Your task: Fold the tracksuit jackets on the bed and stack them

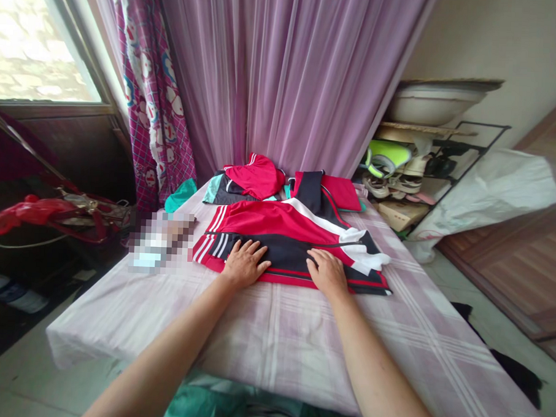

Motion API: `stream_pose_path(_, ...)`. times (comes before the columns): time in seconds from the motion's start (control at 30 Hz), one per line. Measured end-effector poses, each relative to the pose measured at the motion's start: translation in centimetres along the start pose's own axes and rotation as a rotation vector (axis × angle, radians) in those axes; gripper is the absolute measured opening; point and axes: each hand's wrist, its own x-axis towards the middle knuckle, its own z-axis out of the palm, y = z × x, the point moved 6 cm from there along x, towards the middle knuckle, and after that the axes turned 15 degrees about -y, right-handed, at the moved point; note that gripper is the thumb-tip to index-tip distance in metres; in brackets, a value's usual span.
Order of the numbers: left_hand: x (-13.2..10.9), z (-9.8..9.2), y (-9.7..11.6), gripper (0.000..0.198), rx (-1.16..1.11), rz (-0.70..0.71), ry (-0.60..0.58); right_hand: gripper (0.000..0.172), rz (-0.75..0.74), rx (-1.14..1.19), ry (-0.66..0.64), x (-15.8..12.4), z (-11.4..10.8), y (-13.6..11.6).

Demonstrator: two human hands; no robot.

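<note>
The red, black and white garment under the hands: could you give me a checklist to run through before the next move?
1. Left hand on the garment: ok, spread beside the striped bands.
2. Right hand on the garment: ok, fingers slightly bent.
3. Garment supported: ok, it lies on the checked tablecloth.
4. White cloth at the right end flat: not ok, it looks rumpled.
5. Garment clear of the folded clothes behind it: cannot tell, they run close together.
6. Underside smooth: cannot tell, it is hidden.
</note>
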Motion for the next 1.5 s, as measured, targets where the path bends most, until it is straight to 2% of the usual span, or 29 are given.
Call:
stream_pose_path(0.3,-1.3,-0.1,-4.3,0.051,-0.019,-0.031,0.125,0.033,-0.011,0.007,-0.009,0.0,0.1,0.2)
stream_pose_path(0.43,-2.3,-0.2,-6.8,0.051,-0.021,-0.101,0.191,0.033,-0.025,0.001,-0.008,0.0,0.1,0.1)
stream_pose_path(0.53,-2.9,-0.1,-8.9,0.052,-0.060,-0.164,0.201,0.033,-0.031,-0.007,0.001,0.0,0.1,0.2)
stream_pose_path(0.63,-3.3,0.1,-10.0,0.050,-0.096,-0.194,0.186,0.033,-0.031,-0.023,0.004,-0.1,0.1,0.1)
stream_pose_path(0.77,-3.4,0.1,-9.9,0.047,-0.093,-0.208,0.202,0.034,-0.048,-0.051,0.034,-0.2,-0.2,-0.8)
stream_pose_path(0.87,-3.5,0.1,-9.7,0.047,-0.085,-0.216,0.191,0.034,-0.135,-0.046,0.062,-0.3,-0.2,-2.6)
stream_pose_path(1.0,-3.5,0.1,-9.8,0.047,-0.093,-0.217,0.201,0.031,-0.201,-0.030,0.006,-0.1,0.5,-3.7)
stream_pose_path(1.07,-3.5,0.2,-9.9,0.046,-0.095,-0.214,0.214,0.031,-0.156,-0.025,-0.009,0.0,0.7,-2.6)
stream_pose_path(1.23,-3.5,0.2,-10.0,0.046,-0.090,-0.208,0.228,0.033,0.029,-0.011,0.007,-0.2,0.3,1.8)
stream_pose_path(1.33,-3.5,0.2,-9.9,0.046,-0.085,-0.216,0.218,0.035,0.123,-0.027,0.008,-0.5,-0.1,2.9)
stream_pose_path(1.4,-3.6,0.1,-9.9,0.046,-0.091,-0.223,0.214,0.037,0.133,-0.048,0.023,-0.6,-0.4,2.0)
stream_pose_path(1.5,-3.6,0.0,-9.8,0.045,-0.100,-0.227,0.223,0.038,0.032,-0.068,0.060,-0.6,-0.9,-1.3)
